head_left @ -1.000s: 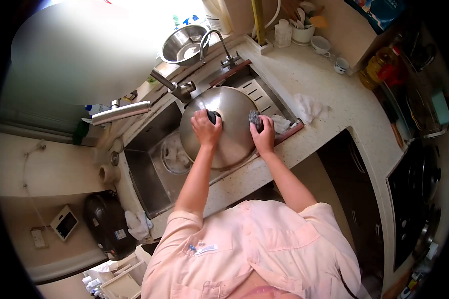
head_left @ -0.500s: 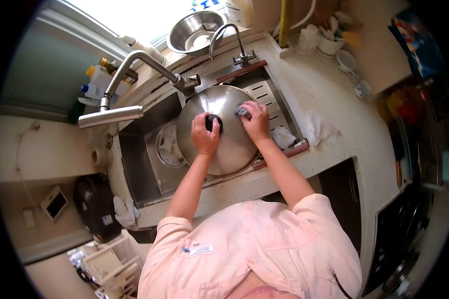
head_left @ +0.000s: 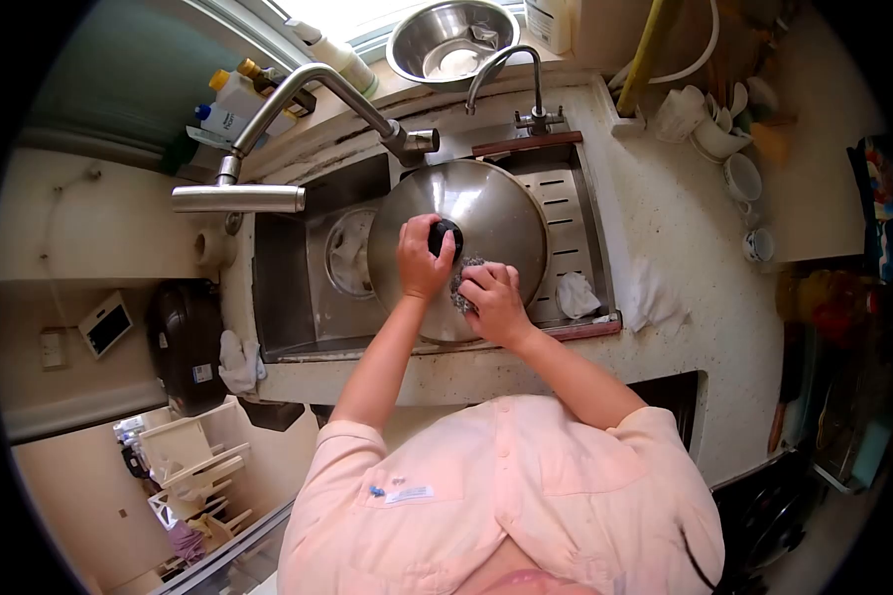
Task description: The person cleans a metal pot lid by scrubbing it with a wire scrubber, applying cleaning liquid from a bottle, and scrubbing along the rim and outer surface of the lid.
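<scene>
A large round metal lid (head_left: 506, 213) lies over the sink (head_left: 298, 327), its right part above a slotted drain tray (head_left: 563, 223). My left hand (head_left: 424, 258) is closed around the black knob (head_left: 446, 238) at the lid's middle. In my right hand (head_left: 494, 300) is a grey scouring pad (head_left: 463, 286), pressed on the lid just below the knob. Part of the pad is hidden under my fingers.
A tall faucet (head_left: 318, 77) arches over the sink's left side, with a smaller faucet (head_left: 536, 89) behind the lid. A steel bowl (head_left: 451, 45) sits on the sill. White cloths (head_left: 653, 297) and cups (head_left: 742, 178) lie on the right counter.
My right hand has moved with the pad from the lid's right side to below the knob. My left hand stays at the knob. The camera view has turned.
</scene>
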Motion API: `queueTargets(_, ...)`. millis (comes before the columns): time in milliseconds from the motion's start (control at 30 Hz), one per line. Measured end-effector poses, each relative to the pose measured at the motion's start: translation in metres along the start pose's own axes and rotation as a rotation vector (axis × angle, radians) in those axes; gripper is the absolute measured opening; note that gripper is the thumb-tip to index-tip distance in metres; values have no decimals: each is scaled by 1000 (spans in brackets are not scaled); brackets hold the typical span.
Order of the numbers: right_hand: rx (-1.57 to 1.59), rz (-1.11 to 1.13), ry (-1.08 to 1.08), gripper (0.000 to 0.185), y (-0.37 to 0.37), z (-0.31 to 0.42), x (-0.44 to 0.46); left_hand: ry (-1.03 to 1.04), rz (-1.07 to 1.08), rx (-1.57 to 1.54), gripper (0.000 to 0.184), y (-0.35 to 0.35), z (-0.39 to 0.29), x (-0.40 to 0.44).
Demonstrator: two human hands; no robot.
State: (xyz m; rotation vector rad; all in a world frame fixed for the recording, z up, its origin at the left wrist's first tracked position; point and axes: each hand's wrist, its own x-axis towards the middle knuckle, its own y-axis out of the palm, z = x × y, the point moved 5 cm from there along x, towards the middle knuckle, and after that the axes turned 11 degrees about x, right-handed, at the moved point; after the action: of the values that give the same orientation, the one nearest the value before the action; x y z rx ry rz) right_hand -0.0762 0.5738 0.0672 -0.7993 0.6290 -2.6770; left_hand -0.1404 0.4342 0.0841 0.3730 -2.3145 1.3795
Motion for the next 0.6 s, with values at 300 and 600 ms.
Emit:
queueTargets(300, 24, -220, 182, 24, -10, -18, 13, -40, -3, -42, 24, -5, -2, 2)
queueTargets(600, -71, -298, 199, 22, -20, -19, 10, -36, -32, -42, 26, -2, 2, 1)
